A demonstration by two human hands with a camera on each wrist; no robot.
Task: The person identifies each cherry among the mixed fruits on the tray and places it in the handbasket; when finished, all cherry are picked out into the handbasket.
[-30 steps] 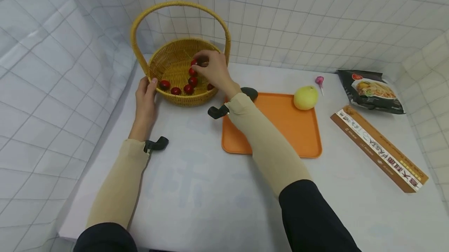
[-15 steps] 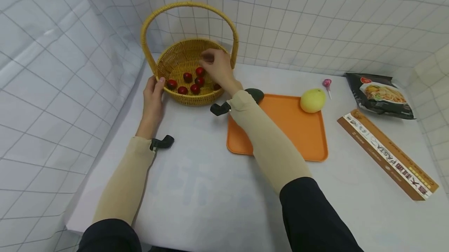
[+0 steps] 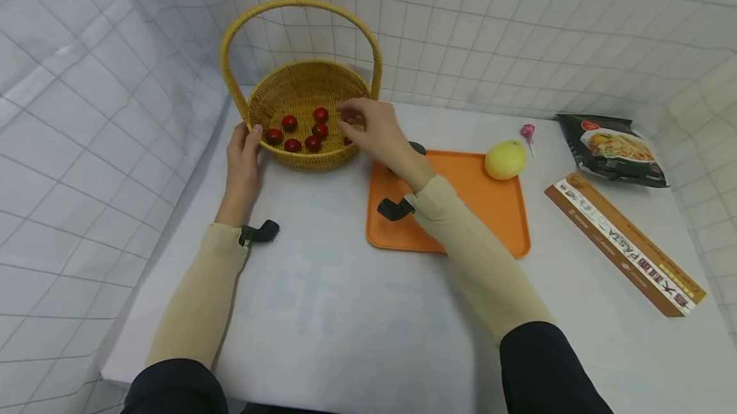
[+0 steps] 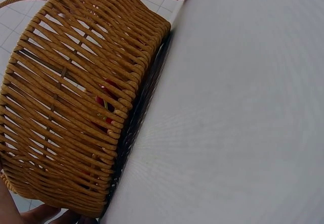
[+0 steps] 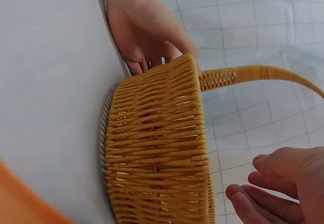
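Note:
A yellow wicker basket (image 3: 322,161) with a tall arched handle stands at the back left of the table. Several small round dark-red fruits, like cherries (image 3: 313,143), lie on its bottom. My left hand (image 3: 242,164) grips the basket's left side, thumb at the rim and fingers outside against the weave. My right hand (image 3: 382,135) is at the basket's right rim, and the right wrist view shows its fingers loosely bent with nothing between them. Through the weave in the left wrist view, a bit of red fruit (image 4: 107,100) shows.
Right of the basket lies an orange tray (image 3: 455,209), with a yellow-green round fruit (image 3: 505,159) at its back right corner. A dark green object (image 3: 417,147) is mostly hidden behind my right hand. Farther right are a lollipop (image 3: 527,132), a black noodle packet (image 3: 613,148) and a long pasta box (image 3: 624,244).
My right hand has let go of a red fruit and moved right, from over the basket to its right rim. That fruit has rolled left inside. My left hand keeps its grip.

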